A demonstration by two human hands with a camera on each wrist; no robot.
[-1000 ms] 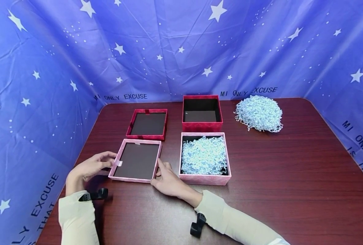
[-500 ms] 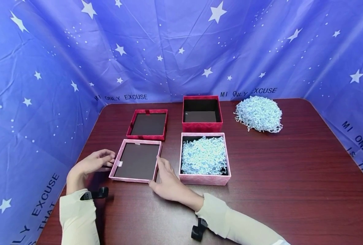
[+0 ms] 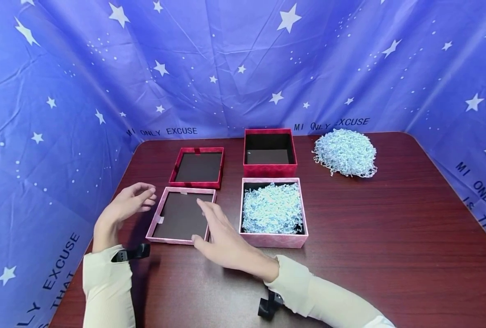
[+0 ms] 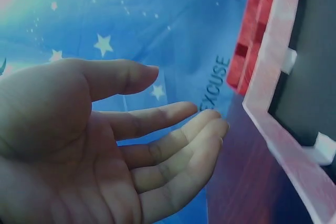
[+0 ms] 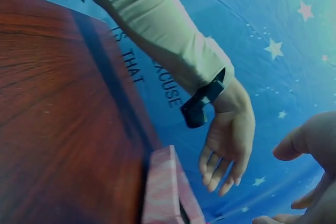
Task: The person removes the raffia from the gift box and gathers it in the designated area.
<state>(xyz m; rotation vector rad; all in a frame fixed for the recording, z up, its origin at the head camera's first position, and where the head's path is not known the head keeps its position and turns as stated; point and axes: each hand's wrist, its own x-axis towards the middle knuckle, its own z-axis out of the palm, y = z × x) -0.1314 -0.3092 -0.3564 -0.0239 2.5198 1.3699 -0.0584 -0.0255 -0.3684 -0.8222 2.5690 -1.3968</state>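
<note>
A shallow pink box lid with a dark inside lies upturned on the table at front left. My left hand hovers off its left side, fingers loosely bent around nothing; the left wrist view shows the bare palm beside the pink rim. Over the lid's right edge, my right hand is raised with fingers extended, overlapping the rim in the head view. Right of it stands a deep pink box, filled with pale blue shredded paper.
Behind the pink lid lies an upturned red lid. A deep red box with a dark, bare inside stands behind the pink box. A heap of shredded paper sits at back right. Starry blue cloth walls the table.
Both hands have come away from the pink lid's sides. My left hand rose and moved back slightly; my right lifted, its fingers opening. The lid stayed nearly where it was.
</note>
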